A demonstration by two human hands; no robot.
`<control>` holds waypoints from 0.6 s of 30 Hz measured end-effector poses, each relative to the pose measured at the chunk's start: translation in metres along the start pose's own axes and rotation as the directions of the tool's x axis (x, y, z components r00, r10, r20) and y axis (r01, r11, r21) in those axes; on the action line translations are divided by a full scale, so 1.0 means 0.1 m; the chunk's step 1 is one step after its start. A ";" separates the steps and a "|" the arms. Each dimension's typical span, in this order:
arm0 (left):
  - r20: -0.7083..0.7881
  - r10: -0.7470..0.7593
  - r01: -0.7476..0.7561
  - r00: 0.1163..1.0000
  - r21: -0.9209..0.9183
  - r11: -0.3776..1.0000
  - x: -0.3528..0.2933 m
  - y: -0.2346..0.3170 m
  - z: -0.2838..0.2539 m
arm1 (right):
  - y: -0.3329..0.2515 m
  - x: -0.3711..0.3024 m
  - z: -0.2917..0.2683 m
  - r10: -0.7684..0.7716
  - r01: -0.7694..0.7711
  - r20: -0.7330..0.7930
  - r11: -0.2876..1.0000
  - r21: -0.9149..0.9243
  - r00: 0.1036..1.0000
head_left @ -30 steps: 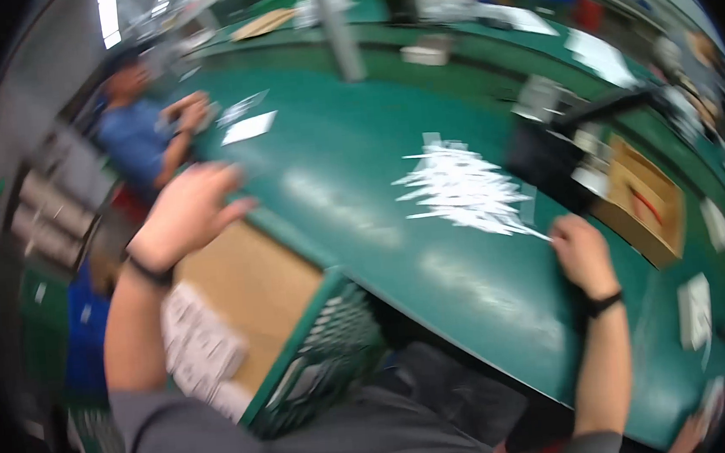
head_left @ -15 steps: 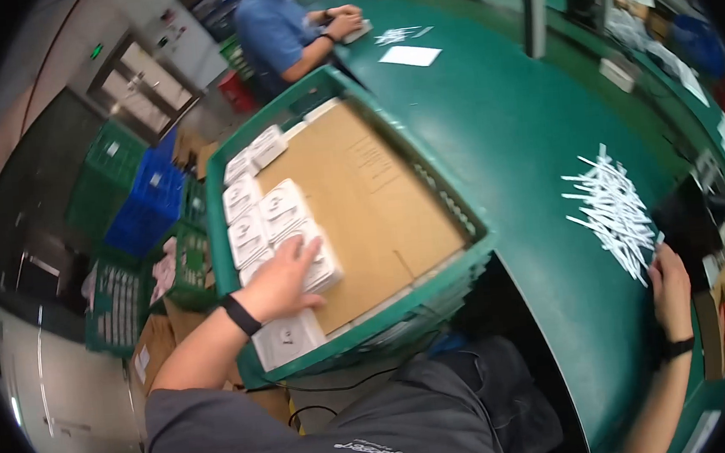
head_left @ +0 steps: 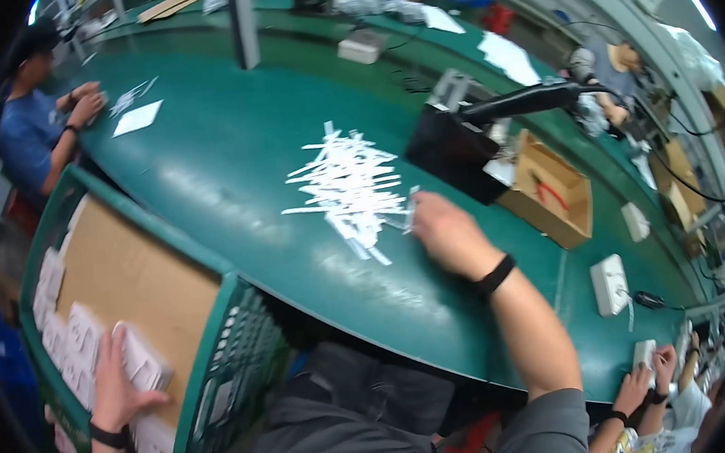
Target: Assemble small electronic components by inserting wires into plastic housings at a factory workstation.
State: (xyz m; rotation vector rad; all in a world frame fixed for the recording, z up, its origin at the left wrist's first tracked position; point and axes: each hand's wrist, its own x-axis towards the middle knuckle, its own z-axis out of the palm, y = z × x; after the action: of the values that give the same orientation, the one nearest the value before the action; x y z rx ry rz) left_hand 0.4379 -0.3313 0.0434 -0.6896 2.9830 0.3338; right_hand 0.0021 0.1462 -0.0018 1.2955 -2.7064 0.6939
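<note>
**Two bare hands, well apart: left hand (head_left: 121, 388) at white boxes (head_left: 139, 361), right hand (head_left: 449, 228) at white strips (head_left: 349, 181)**

At lower left, the left hand is spread wide, thumb out to the side, over one of the flat white boxes. These line the left side of a green plastic crate (head_left: 206, 362), on a brown cardboard sheet (head_left: 139, 253).

The strips lie in a loose, criss-crossed heap on a green tabletop (head_left: 223, 186). The right hand is at the heap's right edge, fingers bent in close to a thin clear piece (head_left: 411, 210); whether it is pinched, I cannot tell.

Beyond the right hand stand a black box (head_left: 452, 153) and, just beside it, an open cardboard box (head_left: 546, 227) with a red object (head_left: 551, 197) inside. At upper left, a co-worker in a blue shirt (head_left: 28, 146) sits at the tabletop.
</note>
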 end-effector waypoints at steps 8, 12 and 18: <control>0.049 0.022 -0.018 0.999 -0.063 0.998 0.37 0.01 -0.14 | -0.14 -0.15 -0.42 0.179 -0.177 0.093 0.984 -0.025 0.980; -0.226 0.165 -0.192 0.960 -0.104 0.976 0.54 0.58 -0.91 | -0.06 -0.33 -0.57 0.313 -0.306 0.049 0.861 0.406 0.948; -0.117 0.837 -0.819 0.534 0.172 0.547 1.38 2.70 -1.12 | 0.39 -1.16 -0.73 0.612 -0.310 -0.097 0.523 0.794 0.785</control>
State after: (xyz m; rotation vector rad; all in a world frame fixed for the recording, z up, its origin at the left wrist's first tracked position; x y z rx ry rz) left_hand 0.1936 -0.1784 0.1901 0.8558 3.2343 0.1423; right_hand 0.0375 0.2820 0.0214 0.2968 -2.4716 2.0526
